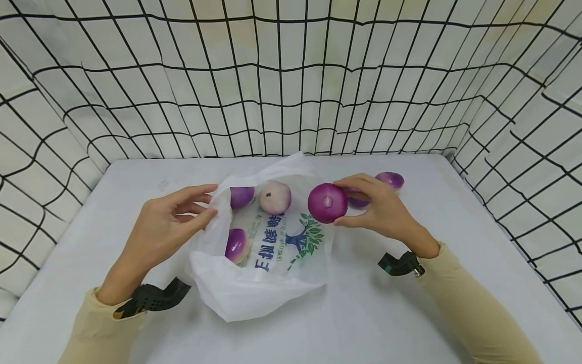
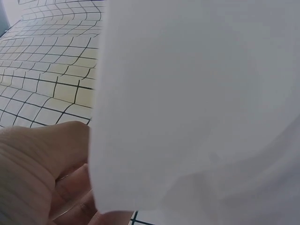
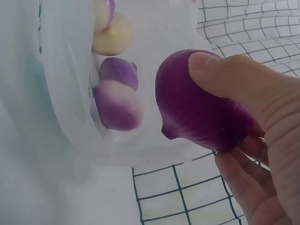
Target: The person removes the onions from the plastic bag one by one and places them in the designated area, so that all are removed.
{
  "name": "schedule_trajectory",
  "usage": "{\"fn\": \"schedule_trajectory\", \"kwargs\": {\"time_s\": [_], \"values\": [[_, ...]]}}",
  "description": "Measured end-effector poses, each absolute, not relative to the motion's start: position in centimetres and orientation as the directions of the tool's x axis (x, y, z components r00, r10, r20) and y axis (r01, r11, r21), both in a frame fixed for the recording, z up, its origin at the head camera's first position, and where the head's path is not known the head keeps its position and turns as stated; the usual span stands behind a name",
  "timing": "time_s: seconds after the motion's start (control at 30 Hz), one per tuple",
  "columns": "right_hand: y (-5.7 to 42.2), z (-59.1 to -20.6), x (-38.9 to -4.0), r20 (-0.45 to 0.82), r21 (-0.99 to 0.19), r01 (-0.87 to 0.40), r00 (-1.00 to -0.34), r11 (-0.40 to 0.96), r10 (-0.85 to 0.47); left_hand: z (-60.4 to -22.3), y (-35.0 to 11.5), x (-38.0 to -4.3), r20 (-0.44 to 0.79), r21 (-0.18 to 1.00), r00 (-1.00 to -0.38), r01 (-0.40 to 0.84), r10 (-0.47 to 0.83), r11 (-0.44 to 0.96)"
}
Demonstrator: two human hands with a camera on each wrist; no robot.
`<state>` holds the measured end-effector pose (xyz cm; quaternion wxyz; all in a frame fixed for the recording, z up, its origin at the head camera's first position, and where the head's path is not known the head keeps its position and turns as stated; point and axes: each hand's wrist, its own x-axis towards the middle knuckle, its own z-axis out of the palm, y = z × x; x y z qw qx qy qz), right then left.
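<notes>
My right hand [image 1: 382,207] holds a red onion [image 1: 327,202] between thumb and fingers, above the right side of a white plastic bag [image 1: 259,298]. In the right wrist view the held onion [image 3: 197,103] has its pointed tip downward. My left hand [image 1: 168,222] grips the bag's left edge with thumb and fingertips; in the left wrist view the bag [image 2: 187,103] hides part of the fingers. Through the bag's mouth show a purple onion [image 1: 242,196], a pale onion [image 1: 275,197] and a purple-and-white onion [image 1: 237,245]. Blue lettering and a tree are printed on the bag.
Beyond my right hand, another red onion [image 1: 391,179] lies on the white table [image 1: 377,323], with one more onion [image 1: 358,202] partly hidden by the fingers. Black wire mesh [image 1: 282,86] encloses the table at the back and both sides.
</notes>
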<state>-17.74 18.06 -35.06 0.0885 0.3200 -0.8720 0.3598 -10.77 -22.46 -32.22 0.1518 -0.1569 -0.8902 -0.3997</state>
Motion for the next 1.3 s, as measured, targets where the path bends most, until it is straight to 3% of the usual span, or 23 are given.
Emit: {"fn": "schedule_trajectory", "kwargs": {"time_s": [0.47, 0.93, 1.3], "values": [[21.8, -36.4, -17.5, 0.423, -0.679, -0.587, -0.804, 0.441, -0.418, -32.1, -22.5, -10.7, 0.418, 0.655, -0.894, 0.419, 0.161, 0.629], [25.1, -37.5, -17.9, 0.401, -0.708, -0.538, -0.839, 0.457, -0.368, -32.3, -22.2, -10.9, 0.424, 0.672, -0.892, 0.426, 0.157, 0.606], [26.4, -38.0, -18.5, 0.235, -0.738, -0.403, -0.905, 0.540, -0.355, -32.2, -22.4, -10.9, 0.417, 0.662, -0.896, 0.414, 0.151, 0.625]]}}
